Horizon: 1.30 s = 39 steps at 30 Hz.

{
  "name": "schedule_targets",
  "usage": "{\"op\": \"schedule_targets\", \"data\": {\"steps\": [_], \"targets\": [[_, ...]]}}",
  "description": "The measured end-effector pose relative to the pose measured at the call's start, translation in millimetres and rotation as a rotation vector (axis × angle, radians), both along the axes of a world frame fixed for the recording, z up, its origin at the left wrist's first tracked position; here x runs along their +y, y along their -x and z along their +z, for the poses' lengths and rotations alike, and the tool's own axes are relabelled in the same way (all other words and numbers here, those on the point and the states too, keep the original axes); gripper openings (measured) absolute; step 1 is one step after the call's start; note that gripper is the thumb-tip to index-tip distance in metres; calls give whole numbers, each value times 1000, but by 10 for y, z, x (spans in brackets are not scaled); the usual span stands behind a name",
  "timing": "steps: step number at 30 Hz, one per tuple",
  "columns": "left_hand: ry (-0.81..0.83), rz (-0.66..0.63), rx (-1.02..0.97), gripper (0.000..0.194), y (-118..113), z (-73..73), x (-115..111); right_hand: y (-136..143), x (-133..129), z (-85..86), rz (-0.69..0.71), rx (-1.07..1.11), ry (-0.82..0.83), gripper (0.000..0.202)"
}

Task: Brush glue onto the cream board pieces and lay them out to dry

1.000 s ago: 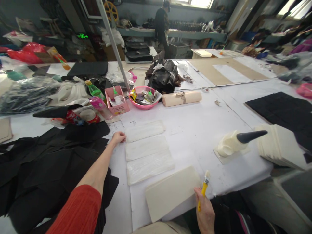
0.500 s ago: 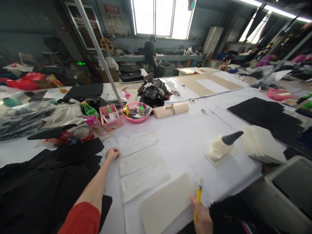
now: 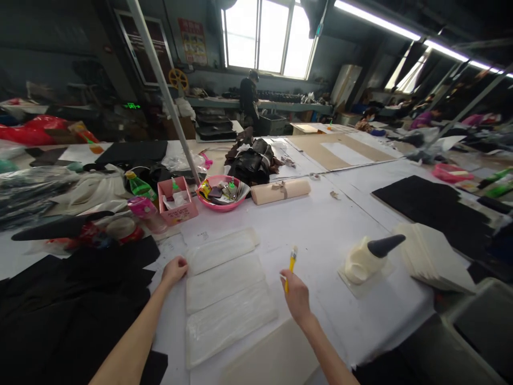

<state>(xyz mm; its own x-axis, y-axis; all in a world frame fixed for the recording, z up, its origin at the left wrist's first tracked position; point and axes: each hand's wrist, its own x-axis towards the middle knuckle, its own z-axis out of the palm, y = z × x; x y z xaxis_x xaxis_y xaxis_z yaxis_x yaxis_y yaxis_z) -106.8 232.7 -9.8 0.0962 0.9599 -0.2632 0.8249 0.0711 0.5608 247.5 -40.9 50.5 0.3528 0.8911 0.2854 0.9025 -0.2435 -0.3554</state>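
My right hand grips a paintbrush by its yellow handle, bristles up, to the right of three pale rectangular pieces. These lie one below another on the white-covered table: a far piece, a middle piece and a near piece, with a wet-looking sheen. My left hand is closed, its fingertips at the left end of the far piece; what they pinch, if anything, is hidden. Closer to me lies a cream sheet, partly behind my right forearm.
A glue-coated pot with a dark spout stands at right, beside stacked cream sheets. Black material covers the left side. A pink basket, a pink box and a beige roll sit beyond. A person stands far back.
My right hand has moved forward and left with the paintbrush, from beside the cream sheet to beside the pale pieces. My left hand stays near the far piece's left end. The view has shifted slightly.
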Motion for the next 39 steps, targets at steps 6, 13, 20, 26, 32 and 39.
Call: {"op": "schedule_targets", "data": {"steps": [6, 13, 20, 26, 32, 39], "targets": [[-40, -43, -39, 5, 61, -132, 30, -12, 1426, -216, -112, 70, 286, 20], [-96, -57, -43, 4, 67, -171, -29, 14, 1981, -480, -192, 38, 351, 17], [-69, -51, -19, 3, 53, -160, -44, -48, 2078, -525, -154, 39, 414, 21], [-70, -24, 0, 2, -1, -56, -78, -83, 2100, -469, -157, 39, 441, 21], [-75, -32, 19, 4, -19, -44, -89, -46, 2135, -443, -211, 39, 480, 21], [-76, -42, 20, 3, -14, -57, -93, 5, 2227, -437, -215, 52, 526, 23]]}}
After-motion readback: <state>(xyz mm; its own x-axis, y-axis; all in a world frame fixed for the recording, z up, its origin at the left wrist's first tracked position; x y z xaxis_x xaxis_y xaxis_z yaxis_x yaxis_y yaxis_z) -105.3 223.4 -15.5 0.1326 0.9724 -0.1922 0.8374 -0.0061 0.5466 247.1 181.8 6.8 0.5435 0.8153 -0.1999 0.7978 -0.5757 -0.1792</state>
